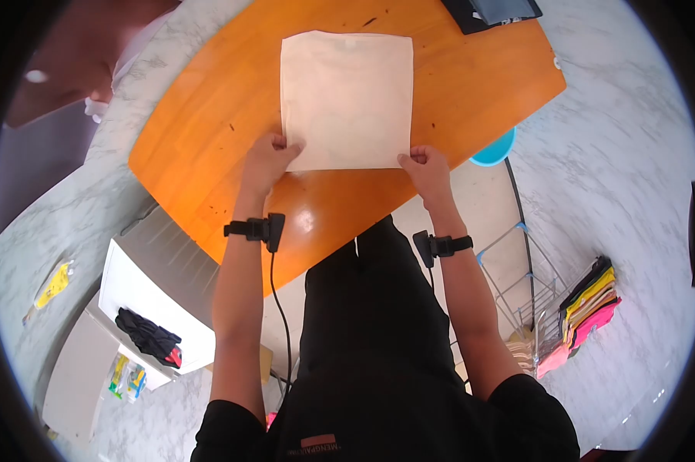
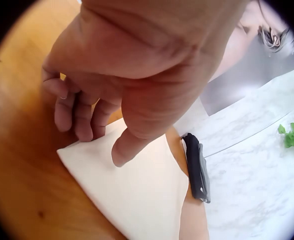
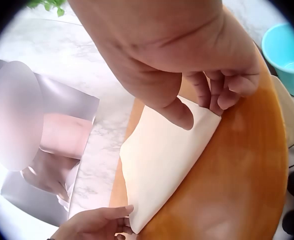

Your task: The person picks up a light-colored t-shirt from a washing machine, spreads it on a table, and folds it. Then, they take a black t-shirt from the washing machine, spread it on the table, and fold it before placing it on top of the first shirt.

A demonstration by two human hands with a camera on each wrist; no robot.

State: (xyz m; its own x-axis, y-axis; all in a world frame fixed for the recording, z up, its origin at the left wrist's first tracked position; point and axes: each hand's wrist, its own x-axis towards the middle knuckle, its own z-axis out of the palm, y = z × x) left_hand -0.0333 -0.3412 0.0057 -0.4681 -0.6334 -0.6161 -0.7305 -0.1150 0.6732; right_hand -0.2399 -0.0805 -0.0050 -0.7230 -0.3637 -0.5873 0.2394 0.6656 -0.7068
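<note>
A cream folded cloth (image 1: 347,104), roughly rectangular, lies flat on the orange wooden table (image 1: 201,138). At its near left corner my left hand (image 1: 267,163) pinches the edge. The left thumb rests on top of the cloth (image 2: 142,185) in the left wrist view, with the fingers curled at the edge. My right hand (image 1: 431,174) pinches the near right corner in the same way. The right wrist view shows that thumb lying over the cloth (image 3: 167,155) and the fingertips tucked at its border.
A dark folded item (image 1: 490,14) lies at the table's far right edge. Below the right edge stands a turquoise bucket (image 1: 495,150). A wire rack (image 1: 521,281) and stacked folded clothes (image 1: 586,308) are at lower right. Black fabric (image 1: 147,337) rests on a white cabinet (image 1: 120,281) at lower left.
</note>
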